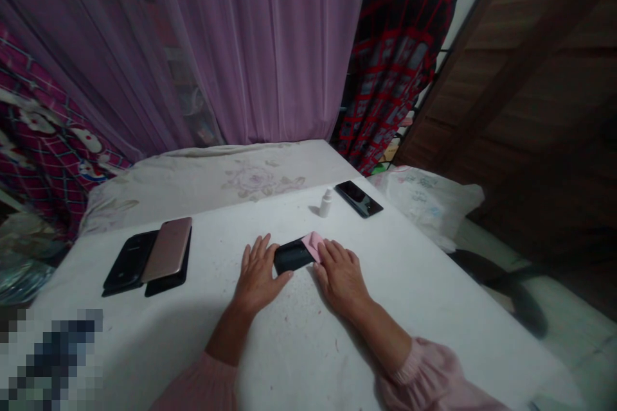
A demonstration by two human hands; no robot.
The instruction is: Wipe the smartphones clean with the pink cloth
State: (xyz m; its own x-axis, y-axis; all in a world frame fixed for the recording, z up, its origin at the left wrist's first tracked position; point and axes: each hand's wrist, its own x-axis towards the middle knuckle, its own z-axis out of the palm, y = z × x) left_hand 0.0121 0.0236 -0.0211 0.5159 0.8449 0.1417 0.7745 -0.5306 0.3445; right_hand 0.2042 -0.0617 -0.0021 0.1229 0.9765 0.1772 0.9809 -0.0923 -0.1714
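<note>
A black phone (291, 256) lies flat on the white table in front of me. My left hand (259, 271) grips its left end, with the thumb along the near edge and the fingers at the far corner. Pressed against the phone's right end is a folded pink cloth (313, 243), held under the fingers of my right hand (341, 275). The cloth covers part of that end. Beyond the phone stands a small white spray bottle (325, 203), touched by neither hand.
Another dark phone (359, 198) lies at the table's far right edge. To the left are a rose-gold phone (168, 248) and a black phone (131, 260), both resting on dark flat items. A floral cloth (207, 173) covers the surface behind; a white plastic bag (424, 196) is at right.
</note>
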